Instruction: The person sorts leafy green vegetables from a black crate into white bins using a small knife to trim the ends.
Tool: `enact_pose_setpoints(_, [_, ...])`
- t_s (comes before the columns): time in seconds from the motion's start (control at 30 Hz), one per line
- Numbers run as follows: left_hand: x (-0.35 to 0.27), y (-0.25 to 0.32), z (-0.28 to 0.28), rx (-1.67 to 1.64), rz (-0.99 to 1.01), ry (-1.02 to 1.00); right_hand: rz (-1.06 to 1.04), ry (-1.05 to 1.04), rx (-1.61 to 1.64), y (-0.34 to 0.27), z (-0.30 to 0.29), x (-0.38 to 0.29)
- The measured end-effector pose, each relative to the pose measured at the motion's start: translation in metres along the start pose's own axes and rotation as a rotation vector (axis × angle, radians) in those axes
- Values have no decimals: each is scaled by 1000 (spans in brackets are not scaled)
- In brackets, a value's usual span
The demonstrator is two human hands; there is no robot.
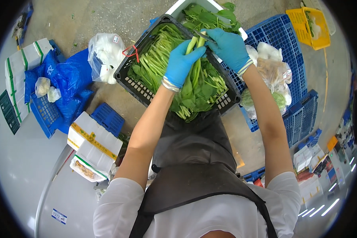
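Observation:
My left hand (183, 62), in a blue glove, is closed around the thick stems of some leafy greens (194, 74) above a black plastic crate (126, 67). Beside it, my right hand (229, 47), also gloved in blue, grips a small knife (204, 36), its blade at the stems' upper ends. Long green stalks (154, 53) lie in rows in the crate's left part, and more leafy bunches lie in its right and near parts. A red tie hangs on the crate's left rim. Behind the crate, a white foam box (178, 8) holds loose green leaves (206, 18).
Blue plastic pallets (288, 44) lie at the right, with bagged produce (269, 67) on them. A yellow basket (322, 38) stands at the far right. Left are a clear plastic bag (105, 56), blue bags (73, 77) and white foam boxes (96, 139).

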State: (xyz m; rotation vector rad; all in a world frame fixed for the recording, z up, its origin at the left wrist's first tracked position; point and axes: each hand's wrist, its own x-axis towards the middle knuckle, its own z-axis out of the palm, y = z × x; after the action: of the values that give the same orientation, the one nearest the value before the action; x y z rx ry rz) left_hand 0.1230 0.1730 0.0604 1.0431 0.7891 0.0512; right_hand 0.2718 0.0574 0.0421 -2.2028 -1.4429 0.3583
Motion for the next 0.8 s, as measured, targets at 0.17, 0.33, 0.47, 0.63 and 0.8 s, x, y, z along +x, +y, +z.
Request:
enact_pose_setpoints(0.17, [18,-1,10,-115,9,-1,17,-75,-42,22,4,-3])
enact_pose_setpoints(0.33, [17,-14,9,-220,-99,-123,96,26,132,58,36,-8])
enact_pose_setpoints(0.47, [2,-12,-1,-301,-36,-246,387,-119,-6,109,69,-12])
enact_pose_setpoints(0.63, [2,-31,-34,-502,-81,-324,351,41,-85,79,73,-12])
enact_pose_setpoints(0.8, [3,-47,-54,-630,-147,-200,660,-201,1053,-34,28,5])
